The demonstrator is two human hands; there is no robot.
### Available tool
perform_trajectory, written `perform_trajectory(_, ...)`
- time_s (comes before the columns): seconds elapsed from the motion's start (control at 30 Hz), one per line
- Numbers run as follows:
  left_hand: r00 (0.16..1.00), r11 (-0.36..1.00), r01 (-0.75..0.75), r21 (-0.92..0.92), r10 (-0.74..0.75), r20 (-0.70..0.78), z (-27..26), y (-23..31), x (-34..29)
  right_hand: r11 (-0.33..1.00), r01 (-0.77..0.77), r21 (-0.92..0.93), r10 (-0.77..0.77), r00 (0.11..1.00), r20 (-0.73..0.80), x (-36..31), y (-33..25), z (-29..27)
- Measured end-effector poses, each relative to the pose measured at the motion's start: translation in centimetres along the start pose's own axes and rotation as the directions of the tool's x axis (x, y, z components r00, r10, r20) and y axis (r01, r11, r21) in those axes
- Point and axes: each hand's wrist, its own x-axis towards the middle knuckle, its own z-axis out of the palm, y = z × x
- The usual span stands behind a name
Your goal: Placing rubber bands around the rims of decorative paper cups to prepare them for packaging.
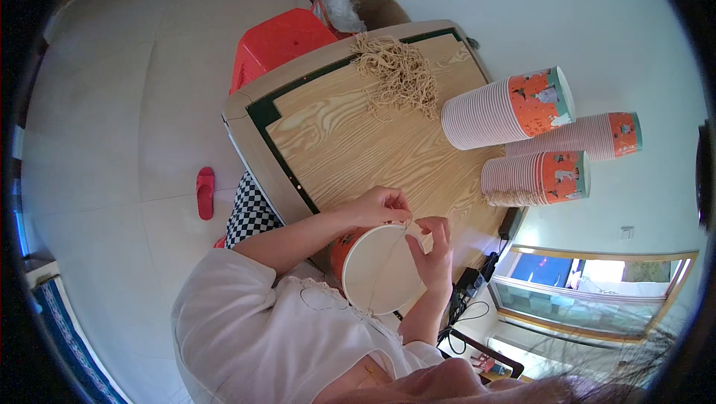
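Observation:
A paper bucket (382, 270) with an orange printed side lies tilted against my body at the table's near edge, its round white end facing up. A thin beige string (391, 253) runs across that white end, from the rim by my hands to the opposite rim. My left hand (379, 208) is at the upper rim, its fingertips pinched on the string. Close beside it, my right hand (434, 249) is curved at the same rim, with a gap between thumb and index finger. Whether a strand touches those right fingertips is too fine to make out.
A tangled pile of beige strings (397, 74) lies at the table's far end. Several stacks of nested orange paper buckets (514, 109) lie along the wall side. Black cables (464, 296) run beside the table. A red stool (280, 44) stands beyond the far edge.

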Motion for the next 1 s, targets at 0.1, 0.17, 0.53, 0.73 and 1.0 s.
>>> perform_trajectory(0.1, 0.999, 0.999, 0.032, -0.021, -0.032, 0.012, 0.0, 0.1, 0.0, 0.994, 0.040, -0.098, -0.040, 0.999, -0.003, -0.5, -0.2, 0.1)
perform_trajectory(0.17, 0.999, 0.999, 0.045, -0.025, -0.044, 0.023, 0.1, 0.2, 0.0, 0.981, 0.091, -0.171, -0.094, 0.996, -0.011, -0.6, -0.2, 0.2)
perform_trajectory(0.53, 1.000, 0.996, 0.027, 0.088, -0.028, 0.011, 0.4, 0.6, -0.4, 0.990, 0.120, -0.076, -0.126, 0.989, -0.072, -0.3, 0.7, 0.8)
perform_trajectory(0.73, 0.997, 0.921, -0.037, 0.388, 0.007, 0.077, 0.8, 3.2, -1.9, 0.979, -0.079, 0.190, 0.126, 0.960, -0.249, -1.1, 1.6, 1.0)
perform_trajectory(1.0, 0.996, 0.887, -0.067, 0.457, 0.036, 0.077, 1.3, 2.0, -1.4, 0.835, -0.160, 0.527, 0.356, 0.886, -0.296, -1.8, 3.6, 1.8)
